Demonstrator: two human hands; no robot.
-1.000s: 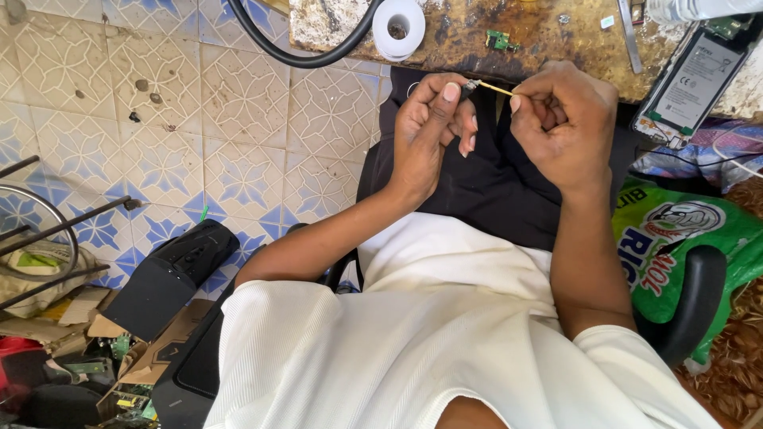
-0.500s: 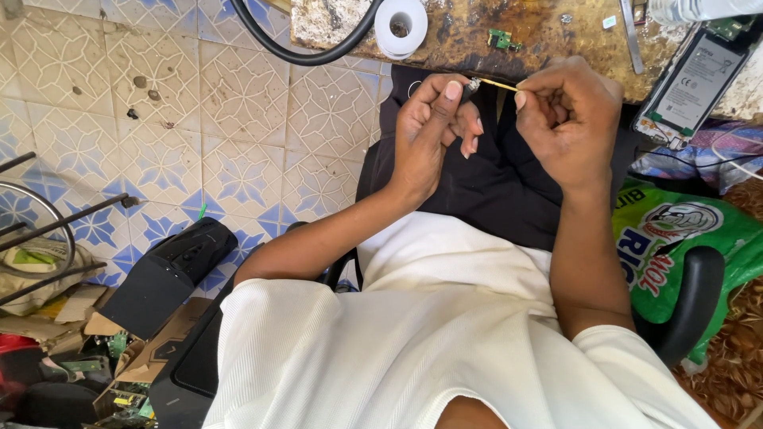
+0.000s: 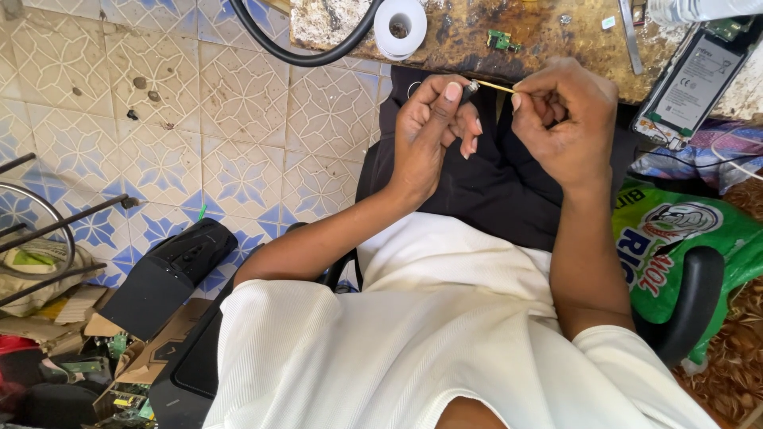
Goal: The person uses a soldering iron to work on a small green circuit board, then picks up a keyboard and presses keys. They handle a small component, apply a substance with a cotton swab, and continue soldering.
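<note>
My left hand (image 3: 433, 127) pinches a small dark metal part (image 3: 470, 86) between thumb and fingers, held over my black-trousered lap. My right hand (image 3: 560, 119) grips a thin yellow stick (image 3: 494, 85) whose tip touches that small part. Both hands hover just below the edge of a worn, stained workbench (image 3: 477, 32). What the small part is cannot be made out.
On the bench lie a white tape roll (image 3: 400, 26), a small green circuit board (image 3: 500, 39), a black cable loop (image 3: 298, 52) and an opened phone (image 3: 690, 79). A green plastic bag (image 3: 675, 238) and a chair armrest (image 3: 691, 302) are right; a black box (image 3: 163, 278) and clutter sit left on the tiled floor.
Both hands have stayed together at the bench edge; the yellow stick's tip has stayed against the small part with only slight shifting.
</note>
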